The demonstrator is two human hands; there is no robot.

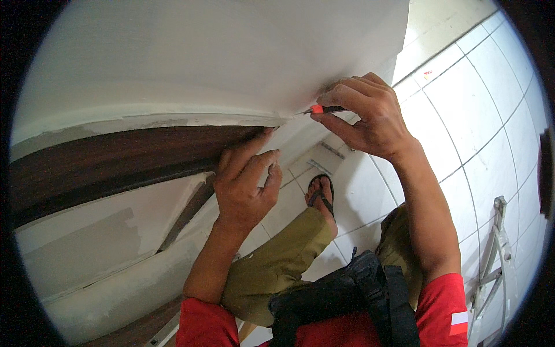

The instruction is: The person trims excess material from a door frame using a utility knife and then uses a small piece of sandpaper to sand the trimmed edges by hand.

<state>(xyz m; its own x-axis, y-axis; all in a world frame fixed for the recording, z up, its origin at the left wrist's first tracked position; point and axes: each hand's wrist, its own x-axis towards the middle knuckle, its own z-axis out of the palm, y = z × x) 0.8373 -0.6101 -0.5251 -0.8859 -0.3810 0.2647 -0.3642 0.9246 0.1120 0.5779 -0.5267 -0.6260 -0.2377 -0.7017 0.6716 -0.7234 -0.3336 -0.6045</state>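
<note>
My right hand [367, 115] is closed around a small tool with a red-and-black handle [318, 109]. Its thin metal tip points left at the lower edge of a white wall panel [191, 58], near the end of a dark brown wooden strip [144, 144]. Whether the tip touches the surface is too small to tell. My left hand [247, 182] is at the right end of that strip, index finger stretched up against it and the other fingers loosely bent and apart. No object shows in the left hand. Grey-white filler [75, 134] runs along the seam above the strip.
Below the strip is a pale recessed panel [87, 243] with a grey patch. White floor tiles [462, 110] lie to the right, with a metal folding ladder [497, 260] at lower right. My sandalled foot [321, 194] and a black bag [335, 289] are below my hands.
</note>
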